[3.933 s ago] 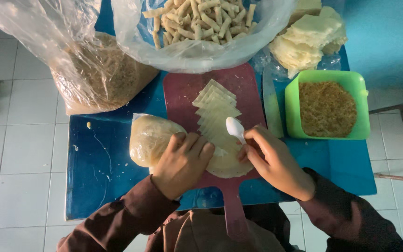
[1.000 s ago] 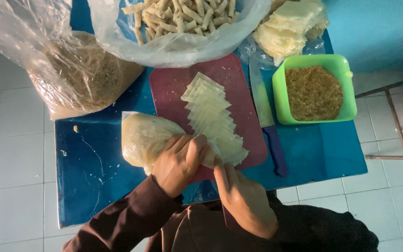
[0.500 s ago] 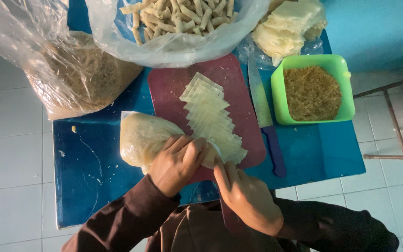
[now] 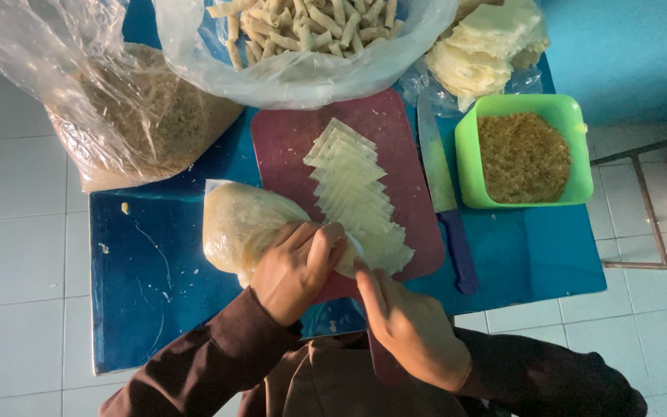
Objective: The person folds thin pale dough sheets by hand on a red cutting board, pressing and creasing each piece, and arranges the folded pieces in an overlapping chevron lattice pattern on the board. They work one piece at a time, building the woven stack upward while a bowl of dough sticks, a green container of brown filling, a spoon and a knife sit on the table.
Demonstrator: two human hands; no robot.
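Observation:
A row of pale square wrappers (image 4: 353,193) lies overlapped along a dark red cutting board (image 4: 287,143) on a blue table (image 4: 148,270). My left hand (image 4: 299,266) curls its fingers over the nearest wrapper at the near end of the row, with its heel against a clear bag of pale dough (image 4: 237,224). My right hand (image 4: 414,328) is close beside it, fingertips pinching the same wrapper from the near side. What is inside the fold is hidden by my fingers.
A blue-handled knife (image 4: 445,208) lies right of the board. Beside it stands a green tub of brown filling (image 4: 525,154). At the back are a bag of crumbs (image 4: 129,116), a bag of rolled sticks (image 4: 303,38) and stacked wrappers (image 4: 488,46).
My right hand held a white spoon over the wrapper row, then drew back to the near end. The spoon is gone from view. Both hands have closed on the nearest wrapper.

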